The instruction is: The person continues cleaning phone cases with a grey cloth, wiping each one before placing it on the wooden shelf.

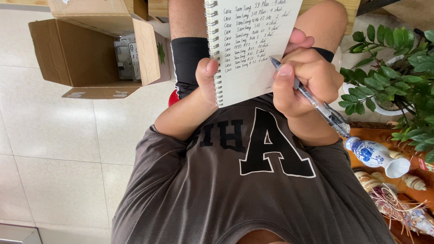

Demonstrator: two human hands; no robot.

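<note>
I look straight down my own front. My left hand [205,83] grips a spiral-bound notepad [253,43] at its wire edge, thumb on the page. The white page carries several handwritten lines. My right hand [305,79] holds a clear pen [316,101] with its tip resting on the page near the last written line. Both hands sit above my lap, over a grey printed shirt and black shorts.
An open cardboard box [81,54] with items inside stands on the tiled floor at upper left. At right is a leafy green plant in a white pot [398,77], a blue-and-white ceramic vase [375,153] and seashells [413,181] on a wooden surface.
</note>
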